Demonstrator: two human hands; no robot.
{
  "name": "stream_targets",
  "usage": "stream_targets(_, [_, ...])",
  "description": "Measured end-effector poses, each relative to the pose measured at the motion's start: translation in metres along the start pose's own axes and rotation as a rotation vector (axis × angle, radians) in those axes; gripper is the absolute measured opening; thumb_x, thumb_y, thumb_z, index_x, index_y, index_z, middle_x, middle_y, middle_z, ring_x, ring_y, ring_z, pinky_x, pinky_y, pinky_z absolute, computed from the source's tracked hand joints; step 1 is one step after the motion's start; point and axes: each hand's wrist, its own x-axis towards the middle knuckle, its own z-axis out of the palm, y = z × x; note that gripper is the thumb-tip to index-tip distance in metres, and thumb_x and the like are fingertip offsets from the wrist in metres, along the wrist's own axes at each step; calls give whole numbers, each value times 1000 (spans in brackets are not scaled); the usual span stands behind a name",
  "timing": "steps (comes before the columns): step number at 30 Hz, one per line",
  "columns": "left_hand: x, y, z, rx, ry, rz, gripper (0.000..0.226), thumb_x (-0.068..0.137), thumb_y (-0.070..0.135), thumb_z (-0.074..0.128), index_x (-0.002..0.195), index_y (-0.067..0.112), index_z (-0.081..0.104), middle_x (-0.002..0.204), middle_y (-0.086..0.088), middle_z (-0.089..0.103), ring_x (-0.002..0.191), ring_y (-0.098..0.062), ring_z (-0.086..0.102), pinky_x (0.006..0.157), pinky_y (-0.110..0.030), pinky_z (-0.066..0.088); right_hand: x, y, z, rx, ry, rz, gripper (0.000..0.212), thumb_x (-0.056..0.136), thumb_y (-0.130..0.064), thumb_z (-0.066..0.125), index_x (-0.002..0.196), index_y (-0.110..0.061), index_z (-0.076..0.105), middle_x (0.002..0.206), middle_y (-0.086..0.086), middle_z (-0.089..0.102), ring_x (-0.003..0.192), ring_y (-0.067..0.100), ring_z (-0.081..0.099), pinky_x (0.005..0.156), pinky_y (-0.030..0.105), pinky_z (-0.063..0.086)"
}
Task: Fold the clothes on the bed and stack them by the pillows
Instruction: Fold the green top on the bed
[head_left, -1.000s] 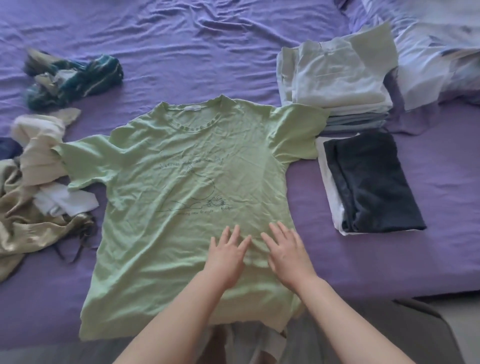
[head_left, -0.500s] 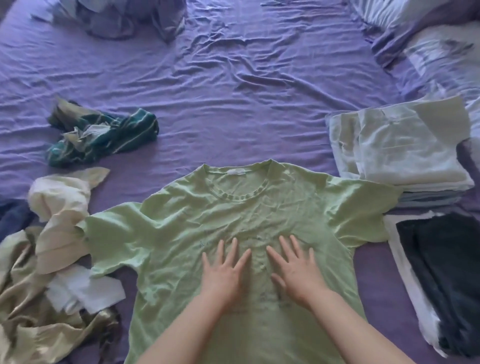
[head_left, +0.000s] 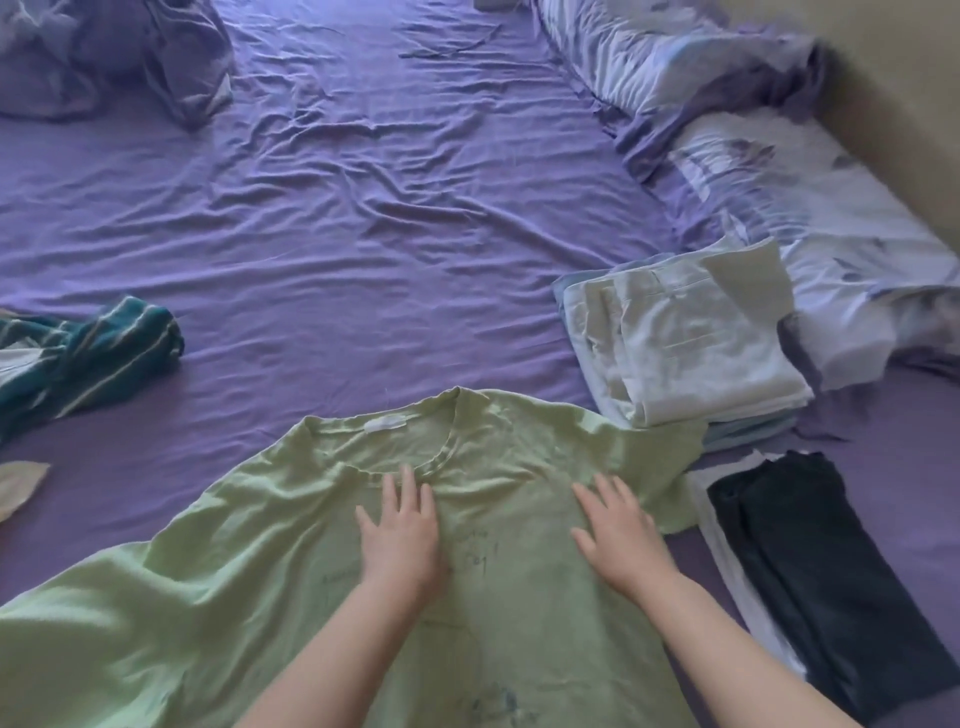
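A light green T-shirt (head_left: 249, 561) lies spread flat, front up, on the purple bed sheet (head_left: 363, 234). My left hand (head_left: 400, 530) presses flat on its chest just below the collar, fingers straight. My right hand (head_left: 618, 535) lies flat on the shirt near its right shoulder, fingers spread. To the right sits a folded stack of pale clothes (head_left: 685, 338) and, nearer me, a folded dark garment (head_left: 810, 561) on a white one. Pillows (head_left: 810, 208) lie along the right side.
A crumpled teal striped garment (head_left: 88, 353) lies at the left. A beige cloth corner (head_left: 21, 483) shows at the left edge. A bunched purple-and-white blanket (head_left: 114, 52) sits at the far left corner. A wall (head_left: 904, 78) stands at the right.
Both hands have slid up the shirt from its lower part to the chest and have spread apart, the right one toward the shoulder. The view has tilted up toward the pillows.
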Motion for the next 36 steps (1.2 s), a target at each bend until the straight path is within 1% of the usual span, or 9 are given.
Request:
stream_targets(6, [11, 78, 24, 64, 56, 368, 67, 95, 31, 38, 150, 34, 0, 158, 0, -18, 143, -29, -23, 111, -62, -6, -6, 36, -5, 107, 200, 46, 47, 96, -22, 38, 143, -24, 31, 153, -2, 20, 140, 17, 17, 110, 31, 25])
stream_targets(13, [83, 119, -28, 77, 6, 202, 81, 86, 68, 39, 147, 44, -9, 157, 3, -23, 143, -32, -21, 104, -71, 1, 0, 57, 13, 80, 365, 172, 43, 89, -8, 54, 132, -10, 50, 140, 15, 44, 130, 32, 40, 108, 40, 34])
stream_targets(18, [83, 149, -58, -123, 124, 175, 61, 93, 44, 49, 147, 28, 25, 157, -8, 12, 145, -30, 7, 113, -52, 20, -11, 60, 31, 104, 464, 226, 49, 63, 4, 80, 109, -3, 67, 119, 24, 61, 109, 43, 59, 83, 50, 52])
stream_targets(21, [57, 171, -57, -373, 473, 443, 33, 84, 15, 65, 116, 10, 63, 116, -14, 57, 108, -34, 52, 87, -43, 48, -11, 65, 33, 172, 426, 245, 52, 70, 1, 76, 119, -6, 61, 130, 23, 54, 120, 42, 51, 93, 49, 47])
stream_targets(23, [44, 188, -57, -356, 630, 603, 27, 73, 7, 76, 100, 8, 71, 85, -12, 63, 74, -33, 60, 58, -39, 52, -13, 65, 32, 195, 392, 218, 56, 74, -4, 74, 127, -10, 57, 138, 20, 47, 127, 39, 45, 100, 45, 43])
stream_targets(27, [50, 235, -63, -137, 336, 517, 48, 94, 22, 51, 140, 22, 38, 96, -6, 67, 77, -32, 64, 52, -31, 37, -18, 69, 39, 269, 402, 90, 71, 56, 3, 80, 123, -7, 59, 133, 20, 53, 121, 37, 52, 87, 37, 52])
stream_targets(29, [58, 254, -60, -32, 238, 450, 55, 92, 11, 45, 143, 17, 23, 99, -7, 66, 78, -32, 63, 51, -32, 33, -20, 71, 44, 349, 362, 98, 72, 64, 4, 72, 130, -15, 53, 143, 14, 44, 131, 31, 43, 88, 33, 50])
stream_targets(33, [58, 266, -57, -71, 205, 384, 40, 85, -2, 43, 123, 12, 38, 92, -8, 64, 69, -32, 56, 48, -33, 32, -22, 74, 59, 388, 452, 100, 51, 90, -37, 34, 115, -79, 20, 152, -3, 28, 141, 17, 23, 112, 44, 30])
stream_targets(36, [54, 252, -53, -231, 164, 372, 15, 91, 12, 47, 105, 15, 51, 95, -6, 66, 82, -30, 61, 61, -34, 44, -28, 73, 61, 431, 476, 132, 37, 88, -50, 33, 114, -76, 27, 149, -3, 33, 138, 19, 30, 110, 46, 32])
